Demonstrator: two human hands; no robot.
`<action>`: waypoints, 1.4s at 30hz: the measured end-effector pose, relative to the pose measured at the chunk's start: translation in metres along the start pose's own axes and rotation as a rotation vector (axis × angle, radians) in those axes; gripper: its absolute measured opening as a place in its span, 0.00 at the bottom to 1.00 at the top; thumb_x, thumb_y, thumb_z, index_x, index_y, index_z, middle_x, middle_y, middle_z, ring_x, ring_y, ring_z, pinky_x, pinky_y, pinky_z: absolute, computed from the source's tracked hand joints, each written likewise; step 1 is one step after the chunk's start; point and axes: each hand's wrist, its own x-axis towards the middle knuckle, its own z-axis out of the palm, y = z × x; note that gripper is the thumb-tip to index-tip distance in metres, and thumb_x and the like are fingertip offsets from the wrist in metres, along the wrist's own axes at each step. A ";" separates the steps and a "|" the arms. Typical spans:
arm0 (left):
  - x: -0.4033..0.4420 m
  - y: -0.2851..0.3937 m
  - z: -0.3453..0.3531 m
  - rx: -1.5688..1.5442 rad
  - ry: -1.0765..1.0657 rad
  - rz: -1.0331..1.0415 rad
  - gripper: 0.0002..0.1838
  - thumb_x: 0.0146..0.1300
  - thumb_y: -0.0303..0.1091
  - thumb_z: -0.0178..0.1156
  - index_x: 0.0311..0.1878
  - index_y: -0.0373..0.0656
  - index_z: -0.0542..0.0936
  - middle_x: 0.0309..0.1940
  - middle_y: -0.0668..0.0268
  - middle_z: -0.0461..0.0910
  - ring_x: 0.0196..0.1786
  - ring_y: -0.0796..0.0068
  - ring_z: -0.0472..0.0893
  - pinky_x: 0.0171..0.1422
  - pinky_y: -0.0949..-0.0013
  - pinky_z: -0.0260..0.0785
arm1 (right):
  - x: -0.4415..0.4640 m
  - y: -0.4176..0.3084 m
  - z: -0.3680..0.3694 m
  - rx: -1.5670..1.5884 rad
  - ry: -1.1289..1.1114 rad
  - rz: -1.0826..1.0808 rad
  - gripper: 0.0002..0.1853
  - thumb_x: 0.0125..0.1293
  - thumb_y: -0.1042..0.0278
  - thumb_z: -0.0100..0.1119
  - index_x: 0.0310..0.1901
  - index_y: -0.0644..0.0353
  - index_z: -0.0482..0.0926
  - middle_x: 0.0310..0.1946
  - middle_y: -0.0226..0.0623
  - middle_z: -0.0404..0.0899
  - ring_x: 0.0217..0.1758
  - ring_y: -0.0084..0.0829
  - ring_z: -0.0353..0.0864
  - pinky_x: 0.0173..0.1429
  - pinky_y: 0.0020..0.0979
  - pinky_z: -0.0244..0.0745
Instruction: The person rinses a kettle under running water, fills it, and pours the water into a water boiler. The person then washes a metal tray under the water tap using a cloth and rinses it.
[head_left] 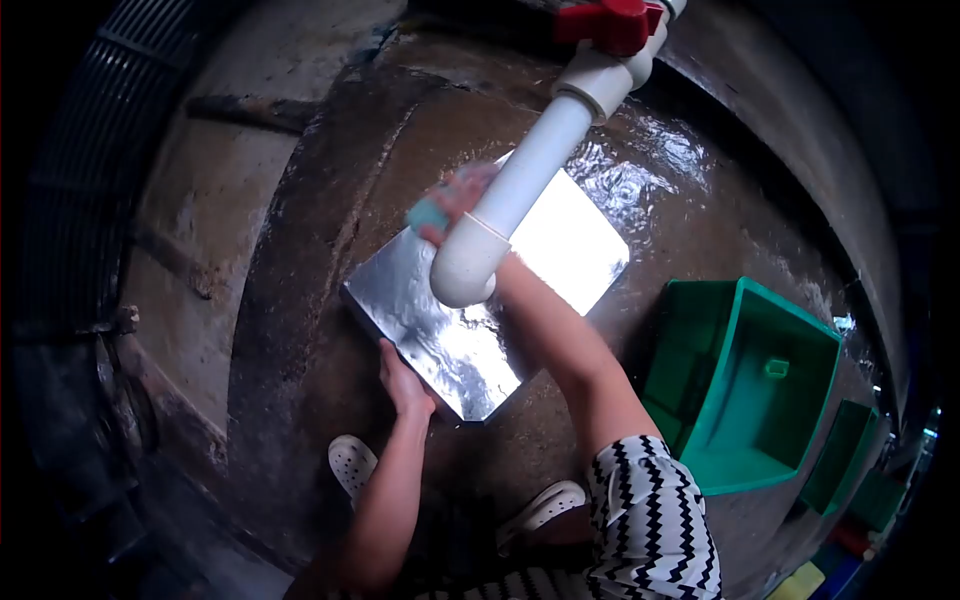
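Note:
A shiny, wet metal panel (400, 290) with a thin side edge lies at a slant beneath the white pipe's outlet. My left hand (405, 385) grips its lower left edge, the thumb along the side and the other fingers mostly hidden. At the panel's far left edge is my right hand (465, 195), smeared by motion, pressing a teal sponge (428, 215). My right forearm reaches across the panel, passing partly under the pipe. Water covers the metal surface, and bright glare hides its far right part.
The white pipe (530, 165) with a red valve handle (615, 25) hangs over the panel. On the right stands a green crate (690, 350), tipped toward me, with another green bin (840, 455) beside it. White clogs (545, 510) are on the wet floor (330, 200) below.

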 end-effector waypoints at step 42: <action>-0.013 0.086 0.023 -0.637 -0.714 -0.195 0.52 0.44 0.79 0.36 0.59 0.39 0.61 0.54 0.57 0.67 0.56 0.59 0.66 0.62 0.59 0.55 | -0.103 -0.167 -0.162 0.161 -0.391 -0.103 0.32 0.40 0.78 0.55 0.54 0.53 0.67 0.58 0.54 0.57 0.59 0.56 0.59 0.60 0.44 0.61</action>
